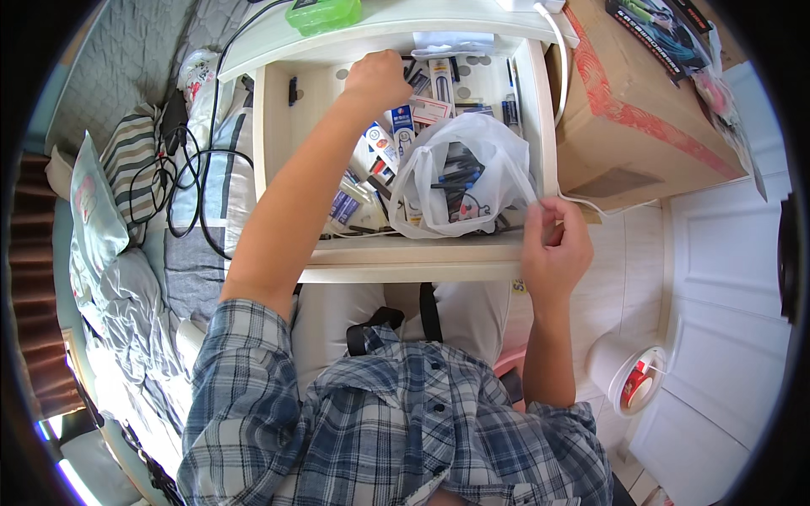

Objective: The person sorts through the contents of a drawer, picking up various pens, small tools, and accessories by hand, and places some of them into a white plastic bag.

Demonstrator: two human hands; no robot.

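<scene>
An open wooden drawer (pixel 405 255) holds pens, small boxes, coins and a white plastic bag (pixel 417 177). Inside the bag lie several dark pens with blue parts (pixel 461 174). My left hand (pixel 378 79) is over the back of the drawer, above pens and beside a box with a red border (pixel 430 109); its fingertips are hidden, so its hold cannot be told. At the drawer's front right corner, my right hand (pixel 558 237) pinches the edge of the plastic bag between thumb and fingers. Blue-and-white boxes (pixel 402 123) lie between the left forearm and the bag.
A large cardboard box (pixel 652 139) stands right of the drawer. On the desktop above sits a green plastic container (pixel 323 16). Black cables (pixel 205 171) hang at the left by a bed with a striped pillow (pixel 130 158). A white bin (pixel 623 373) stands on the floor at the right.
</scene>
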